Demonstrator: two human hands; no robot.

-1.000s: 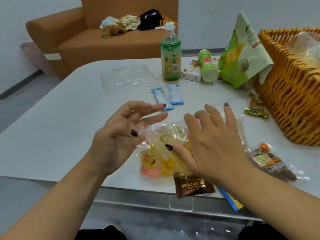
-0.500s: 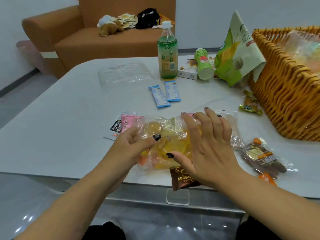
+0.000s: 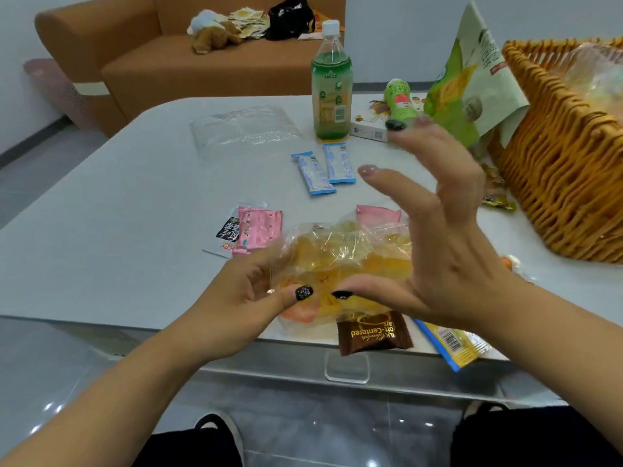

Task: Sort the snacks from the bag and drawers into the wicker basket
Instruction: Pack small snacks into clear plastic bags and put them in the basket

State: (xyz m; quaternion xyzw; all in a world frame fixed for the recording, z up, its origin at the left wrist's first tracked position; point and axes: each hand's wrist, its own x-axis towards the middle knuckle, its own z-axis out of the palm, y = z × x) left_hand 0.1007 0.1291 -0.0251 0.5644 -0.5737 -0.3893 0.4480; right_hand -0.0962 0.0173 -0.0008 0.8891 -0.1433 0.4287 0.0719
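A clear plastic bag of yellow and orange snacks (image 3: 337, 257) lies near the table's front edge. My left hand (image 3: 242, 298) pinches its left end, thumb on top and fingers curled beneath. My right hand (image 3: 448, 237) hovers over the bag's right side with its fingers spread and raised, and only the thumb reaches down to the bag. The wicker basket (image 3: 556, 170) stands at the right, with a clear bag inside. Loose on the table are two pink packets (image 3: 258, 227), two blue bars (image 3: 323, 166), a brown chocolate packet (image 3: 372, 333) and a yellow-blue packet (image 3: 451, 345).
At the back stand a tall green bottle (image 3: 331, 92), a small green bottle (image 3: 399, 102) on a flat box (image 3: 367, 128), and a green pouch (image 3: 472, 79) leaning on the basket. An empty clear bag (image 3: 242, 129) lies back left. Gold-wrapped candies (image 3: 499, 200) sit by the basket. A drawer handle (image 3: 347, 369) is below the table's edge.
My right hand has lifted off the snack bag and spread its fingers. My left hand, open a second ago, now pinches the bag's left end.
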